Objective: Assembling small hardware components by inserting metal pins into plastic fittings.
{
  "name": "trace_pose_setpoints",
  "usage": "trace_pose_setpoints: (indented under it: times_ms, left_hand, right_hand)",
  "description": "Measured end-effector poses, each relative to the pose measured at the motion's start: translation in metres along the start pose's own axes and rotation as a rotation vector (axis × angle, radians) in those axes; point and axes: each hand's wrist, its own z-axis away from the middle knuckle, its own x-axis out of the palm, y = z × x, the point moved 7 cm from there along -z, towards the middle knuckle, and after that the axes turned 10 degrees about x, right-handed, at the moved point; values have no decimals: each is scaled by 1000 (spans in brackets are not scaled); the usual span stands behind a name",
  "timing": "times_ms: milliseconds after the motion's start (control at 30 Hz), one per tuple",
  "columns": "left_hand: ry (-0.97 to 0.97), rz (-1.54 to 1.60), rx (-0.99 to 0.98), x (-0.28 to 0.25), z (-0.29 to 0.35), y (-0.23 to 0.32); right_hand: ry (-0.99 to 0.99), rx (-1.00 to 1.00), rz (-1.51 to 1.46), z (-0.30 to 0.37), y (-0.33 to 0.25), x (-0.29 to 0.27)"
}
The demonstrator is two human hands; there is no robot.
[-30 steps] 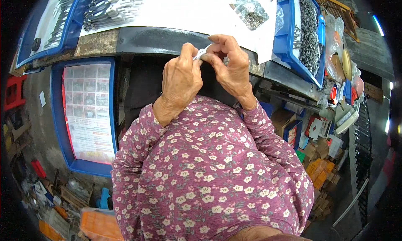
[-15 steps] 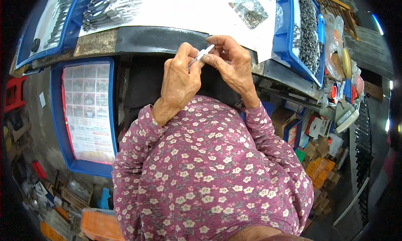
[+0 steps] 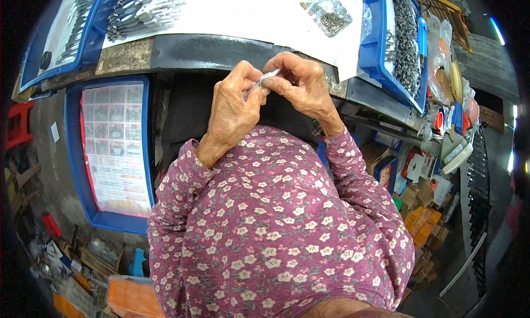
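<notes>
Just in front of the table's near edge, my two hands meet around a slim white and grey piece [image 3: 271, 74]. My left hand [image 3: 231, 109] pinches its lower left end between thumb and fingers. At the upper right end, the thumb and forefinger of my right hand [image 3: 302, 87] are closed on it. Fingers cover most of the piece, so its exact kind is hidden. Beyond, on the white table top [image 3: 243, 11], lies a pile of similar white and grey slim pieces [image 3: 157, 9].
A blue tray [image 3: 377, 53] of small dark metal parts [image 3: 407, 47] stands at the right, near a clear bag of small parts [image 3: 333, 23]. Another blue tray [image 3: 93, 48] holds slim pieces at the far left. An upright blue-framed panel [image 3: 113, 221] is below the table's left side.
Both hands have come slightly closer to my body. My right fingers have shifted over the white end, so less of the piece shows.
</notes>
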Motion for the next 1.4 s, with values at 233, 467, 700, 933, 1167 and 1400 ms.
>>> trace_pose_setpoints:
  times_ms: [233, 467, 700, 933, 1167, 1400]
  left_hand:
    - [-34, 222, -187, 1, 2, -9]
    - [-70, 324, -247, 0, 2, -11]
    - [-93, 366, -247, 4, 0, -2]
    - [-92, 371, -233, 8, -2, 1]
    - [-62, 484, -287, 11, -1, -6]
    - [-53, 653, -378, 14, -2, -10]
  right_hand:
    - [-33, 48, -147, -2, 8, 3]
    - [-108, 157, -322, -2, 16, 6]
    - [-71, 171, -400, 1, 13, 4]
    - [12, 136, -392, 7, 7, -2]
    - [134, 50, -369, 9, 6, -2]
    - [14, 154, -628, 6, 20, 1]
